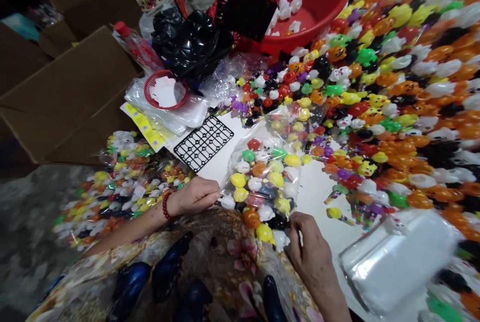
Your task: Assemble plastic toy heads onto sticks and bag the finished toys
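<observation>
A clear plastic bag (269, 177) lies in front of me, filled with small coloured plastic figures in yellow, white, orange, green, red and black. Its mouth faces my body, and several figures, among them a yellow one (265, 232), show at that edge. My left hand (198, 195), with a red bead bracelet at the wrist, pinches the bag's left edge. At the right edge, my right hand (309, 242) is closed with thumb and fingers together on the plastic. Just beyond the bag sits a black plastic grid (204, 143) on the white table surface (318, 192).
Loose figures (390, 92) heap up along the right and back. A stack of clear bags (401, 262) lies at front right. Behind stand a red tub (318, 27) and a small red basket (166, 90) of white cards. Filled bags (112, 187) and a cardboard box (71, 97) are left.
</observation>
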